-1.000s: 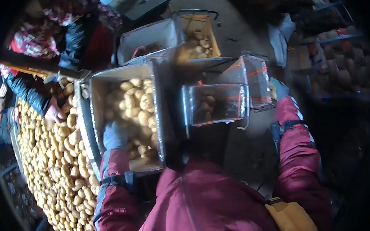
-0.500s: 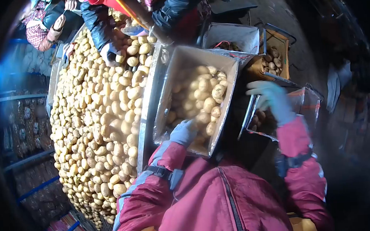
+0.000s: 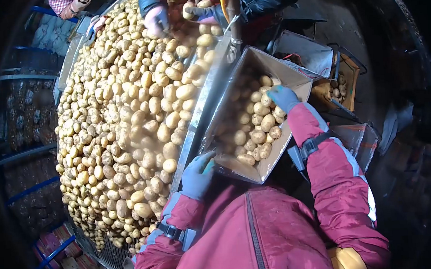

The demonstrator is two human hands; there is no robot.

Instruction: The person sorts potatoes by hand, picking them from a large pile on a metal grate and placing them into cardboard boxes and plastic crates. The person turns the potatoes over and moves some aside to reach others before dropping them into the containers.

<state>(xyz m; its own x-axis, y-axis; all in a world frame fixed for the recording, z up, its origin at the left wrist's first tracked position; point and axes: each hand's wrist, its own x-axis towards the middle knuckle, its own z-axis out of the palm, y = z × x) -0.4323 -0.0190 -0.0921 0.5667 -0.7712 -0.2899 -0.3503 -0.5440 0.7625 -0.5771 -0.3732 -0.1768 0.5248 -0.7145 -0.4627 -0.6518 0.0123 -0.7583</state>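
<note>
Potatoes partly fill a lined box in front of me, beside the metal rim of a sorting table. My right hand, in a blue-grey glove, lies at the right side of this box. Its fingers are extended over the potatoes, with the tips touching them; no potato is visibly lifted. My left hand, also gloved, is near the box's near left corner and the metal rim. Its thumb and fingers are apart and hold nothing. A broad heap of potatoes covers the table to the left.
At the far end, another person's gloved hands are among the potatoes, one with a potato. Another hand rests at the table's far left edge. More boxes stand to the right: a white-lined one, a brown one and a clear-lined one.
My right hand has moved left from above the right-hand box onto the potatoes in the front box. My left hand has come out of that box toward the table rim. The view has shifted.
</note>
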